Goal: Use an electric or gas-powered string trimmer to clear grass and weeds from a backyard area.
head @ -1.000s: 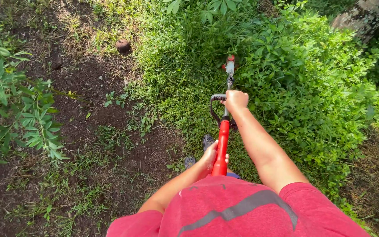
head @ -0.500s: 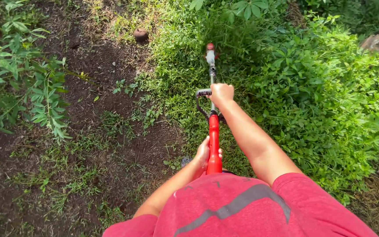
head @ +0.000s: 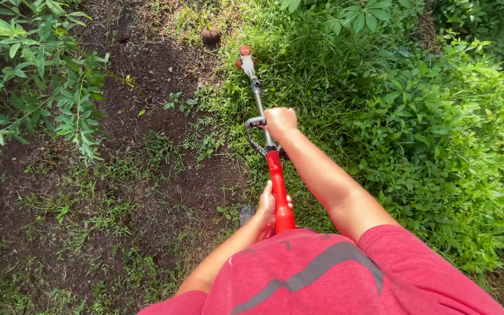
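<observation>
I hold a red and black string trimmer [head: 277, 186] with both hands. My right hand [head: 279, 121] is closed over its black loop handle, arm stretched forward. My left hand [head: 268, 205] grips the red rear shaft close to my red shirt. The thin metal shaft runs forward and slightly left to the red trimmer head [head: 245, 57], which sits low in the grass at the edge of the bare soil.
Dark bare soil [head: 141, 116] with sparse weeds covers the left. Dense green weeds [head: 438, 128] fill the right. A leafy shrub [head: 36, 70] stands at the upper left. A small round brown object [head: 210, 35] lies near the trimmer head. A shoe tip [head: 246, 213] shows below my left hand.
The trimmer head has swung left, from the thick weeds toward the soil's edge. Both hands kept their grip and shifted left with it. The view has also turned somewhat.
</observation>
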